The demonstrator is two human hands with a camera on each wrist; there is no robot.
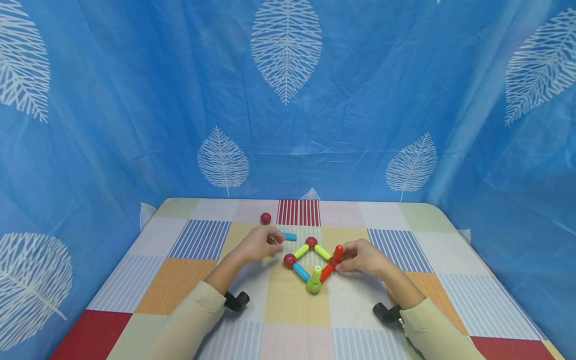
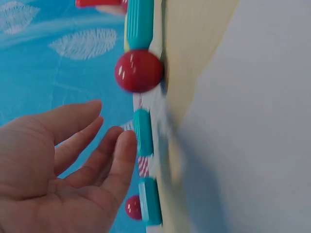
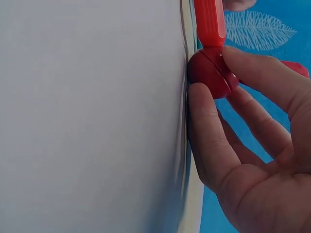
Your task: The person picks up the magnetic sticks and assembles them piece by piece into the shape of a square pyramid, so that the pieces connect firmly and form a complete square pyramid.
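Observation:
A four-sided frame of magnetic sticks and balls lies flat. It has two yellow-green sticks point(image 1: 322, 252), a blue stick point(image 1: 301, 272) and a red stick point(image 1: 326, 272). Red balls point(image 1: 289, 260) mark three corners, a green ball point(image 1: 313, 286) the near one. From the green ball rises a yellow-green stick point(image 1: 317, 272); another red stick point(image 1: 339, 252) stands at the right corner. My right hand point(image 1: 363, 257) pinches that corner's red ball point(image 3: 210, 73) between thumb and fingers. Left of the frame, my left hand point(image 1: 261, 243) hovers with relaxed fingers, holding nothing, beside a loose blue stick point(image 2: 143, 132).
Another loose blue stick point(image 2: 150, 200) lies near the left hand, and a loose red ball point(image 1: 265, 218) sits further back. A patchwork cloth point(image 1: 297, 312) covers the table. Blue leaf-print curtains point(image 1: 337, 125) stand behind it and along both sides.

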